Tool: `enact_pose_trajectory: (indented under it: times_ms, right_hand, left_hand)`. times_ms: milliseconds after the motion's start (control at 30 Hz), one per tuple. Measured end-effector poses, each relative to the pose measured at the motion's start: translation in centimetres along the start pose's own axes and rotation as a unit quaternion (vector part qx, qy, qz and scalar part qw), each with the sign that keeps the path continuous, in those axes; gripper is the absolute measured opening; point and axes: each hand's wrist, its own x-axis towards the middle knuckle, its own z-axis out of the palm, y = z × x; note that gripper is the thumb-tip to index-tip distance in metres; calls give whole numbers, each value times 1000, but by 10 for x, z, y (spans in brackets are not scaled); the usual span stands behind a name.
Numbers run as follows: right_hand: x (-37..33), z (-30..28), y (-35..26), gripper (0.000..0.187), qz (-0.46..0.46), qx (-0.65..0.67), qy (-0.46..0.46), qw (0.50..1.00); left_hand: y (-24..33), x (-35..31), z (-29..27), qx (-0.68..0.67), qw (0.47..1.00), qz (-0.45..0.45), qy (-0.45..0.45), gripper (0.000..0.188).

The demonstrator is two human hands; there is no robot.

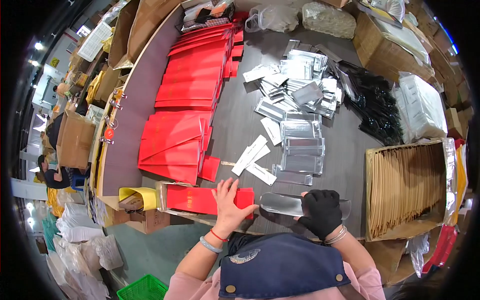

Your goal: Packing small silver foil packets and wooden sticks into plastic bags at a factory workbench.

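Left hand: bare left hand (229, 202), a red string and a pale bangle at the wrist, lies flat with fingers spread and released on a red envelope (200, 199) at the near edge of the counter (235, 125); it presses rather than grips.
Right hand: black-gloved right hand (322, 210) has its fingers curled over the right end of a silver foil pouch (280, 204), pinning it to the counter; whether the thumb grips underneath I cannot tell.
Pouch position: just right of the red envelope, nearly touching its end, near the counter's front edge.
Slip risk: the foil looks slick, so a glove resting on top may let it skid off the edge.
Envelope risk: pressed by a flat palm only, the red envelope can shift or crease if the pouch is pushed against it.
Crowding: a neat stack of foil pouches (301, 150) and loose white paper strips (252, 155) lie just behind; a forward sweep could scatter them.
Further back: rows of red envelopes (185, 100) and a carton of brown paper sleeves (407, 185) at the right stay well apart.
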Motion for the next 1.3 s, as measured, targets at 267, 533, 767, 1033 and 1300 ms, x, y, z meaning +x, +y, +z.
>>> enact_pose_trajectory:
  times_ms: [267,533,767,1033,1300]
  right_hand:
    - [29,52,-36,63,-75,74,-7,994]
    - [-2,2,30,54,10,95,196,976]
    - [-156,-11,207,34,372,-90,382,841]
    - [-168,-3,236,26,446,-135,246,850]
    - [-161,-21,229,18,489,-72,184,850]
  left_hand:
    - [6,5,-5,-25,999,7,-31,90]
    - [5,114,18,15,996,87,33,27]
    - [6,128,12,-34,997,64,-40,13]
    - [72,144,52,-63,965,253,32,16]
    - [96,153,65,34,952,299,54,36]
